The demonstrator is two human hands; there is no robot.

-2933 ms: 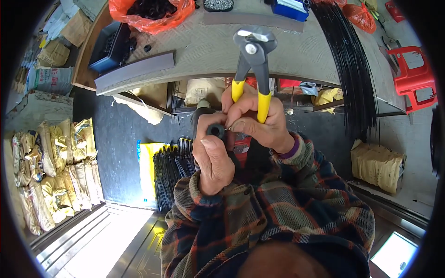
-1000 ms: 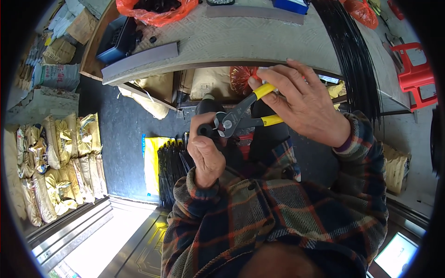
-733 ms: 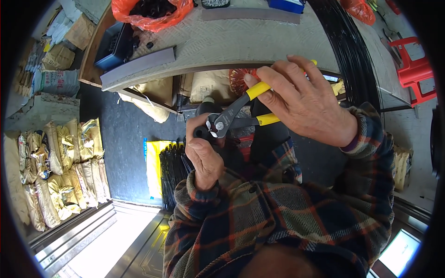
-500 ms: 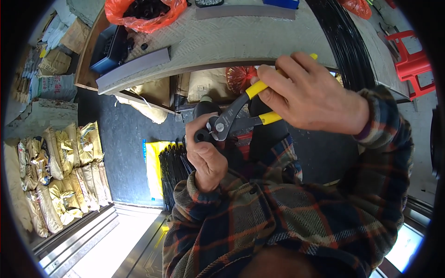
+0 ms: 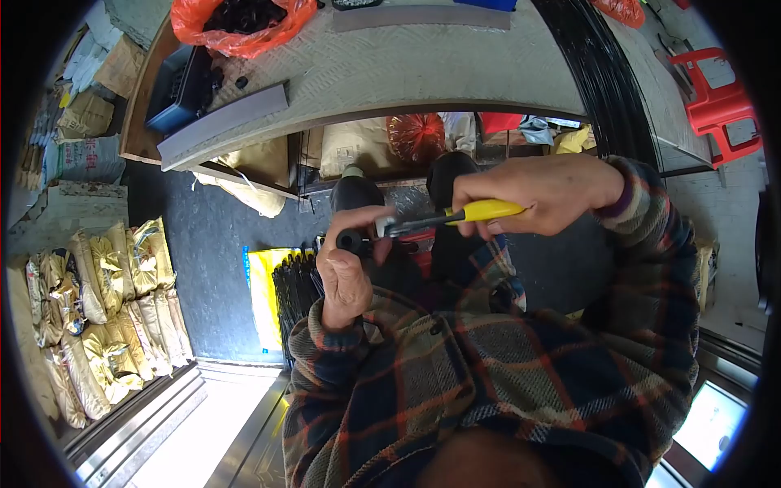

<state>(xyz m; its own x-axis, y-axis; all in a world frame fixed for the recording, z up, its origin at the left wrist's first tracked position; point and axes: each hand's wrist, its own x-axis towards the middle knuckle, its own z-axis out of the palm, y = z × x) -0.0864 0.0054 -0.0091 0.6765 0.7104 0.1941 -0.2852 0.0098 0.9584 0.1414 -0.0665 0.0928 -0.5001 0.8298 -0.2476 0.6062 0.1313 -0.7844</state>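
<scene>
My left hand point(image 5: 345, 281) is closed around a small black cylindrical part point(image 5: 350, 240) with a hole in its end. The other end of that part is hidden by my fingers. My right hand point(image 5: 557, 191) grips a pair of cutting pliers point(image 5: 423, 223) by the yellow handles, which are squeezed together. The jaws of the pliers sit against the black part, beside my left fingertips. Whether they bite on it I cannot tell.
A workbench point(image 5: 439, 69) runs across the far side, with an orange-red bag point(image 5: 285, 37), a blue bin point(image 5: 175, 110) and a bundle of black rods point(image 5: 606, 73) on it. Stacked sacks point(image 5: 98, 309) line the left. A red stool point(image 5: 724, 118) stands at right.
The pliers' handles have come together from spread apart. My right hand has moved down and turned, laying the pliers nearly level. My left hand stays on the black part.
</scene>
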